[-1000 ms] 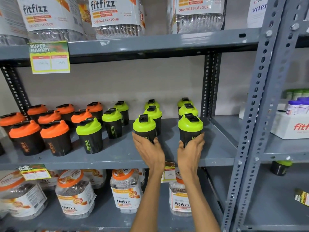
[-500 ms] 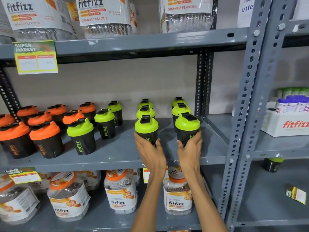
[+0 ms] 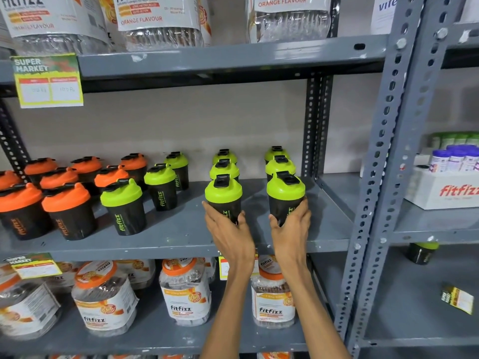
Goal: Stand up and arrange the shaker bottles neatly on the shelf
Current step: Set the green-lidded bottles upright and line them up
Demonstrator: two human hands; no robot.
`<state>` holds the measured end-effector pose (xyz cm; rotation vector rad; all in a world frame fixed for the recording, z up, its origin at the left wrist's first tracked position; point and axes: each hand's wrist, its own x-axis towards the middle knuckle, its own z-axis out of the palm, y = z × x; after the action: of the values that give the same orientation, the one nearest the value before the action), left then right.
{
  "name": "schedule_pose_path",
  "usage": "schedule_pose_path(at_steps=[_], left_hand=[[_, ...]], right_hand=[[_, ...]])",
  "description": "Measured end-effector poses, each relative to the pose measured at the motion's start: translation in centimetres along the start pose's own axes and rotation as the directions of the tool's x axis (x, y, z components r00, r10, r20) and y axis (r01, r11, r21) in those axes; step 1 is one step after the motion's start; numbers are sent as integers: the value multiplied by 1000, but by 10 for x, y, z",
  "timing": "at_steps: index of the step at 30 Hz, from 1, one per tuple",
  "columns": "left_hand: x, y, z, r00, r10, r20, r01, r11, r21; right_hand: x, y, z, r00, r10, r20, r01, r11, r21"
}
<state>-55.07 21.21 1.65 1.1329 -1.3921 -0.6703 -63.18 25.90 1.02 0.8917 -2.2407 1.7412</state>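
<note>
A: What are the hands doing?

B: Each one holds a bottle. The left hand (image 3: pixel 230 235) is wrapped around the front green-lid shaker bottle (image 3: pixel 223 196), and the right hand (image 3: pixel 290 233) is wrapped around the other front green bottle (image 3: pixel 285 195), at 3 o'clock from the first. Fingers curl round the dark bottoms — not spread flat.

A: Where do the bottles stand?

B: On the middle shelf (image 3: pixel 181 237), near its front edge, both upright. Behind each one, at 12 o'clock, two more green bottles make a little line.

A: So which step is this?

B: I think it is lining up the front bottle of each row. Both look straight with the ones behind.

A: What comes next?

B: Maybe letting go gently so they do not tip. Then the slanted green row (image 3: pixel 160 186) at 9 o'clock and the orange-lid bottles (image 3: pixel 68 211) further that way look bunched — they may need tidy rows too.
</note>
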Motion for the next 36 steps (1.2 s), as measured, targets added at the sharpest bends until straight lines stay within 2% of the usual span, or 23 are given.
schedule_pose_path(at_steps=[18,26,29,32,34,36], left_hand=[[-4,-3,-1,1000,0,-12,1,1000,10],[-9,-4,-12,997,62,37,-61,998,-28],[-14,-8,-25,996,76,48,-72,994,-88],[-25,-21,-44,994,104,36,-98,983,-153],[-30,-34,-60,989,148,-8,-148,976,-158],[-32,-48,-78,983,171,-72,-179,974,-140]], right_hand=[[-1,3,0,1000,-11,-3,11,1000,-7],[-15,8,-21,1000,-19,22,16,991,136],[-26,11,-33,999,-29,-21,33,975,221],[-42,12,-41,984,-79,-158,121,952,283],[-58,12,-38,962,-139,-236,207,934,292],[-77,6,-28,959,-159,-236,230,921,313]])
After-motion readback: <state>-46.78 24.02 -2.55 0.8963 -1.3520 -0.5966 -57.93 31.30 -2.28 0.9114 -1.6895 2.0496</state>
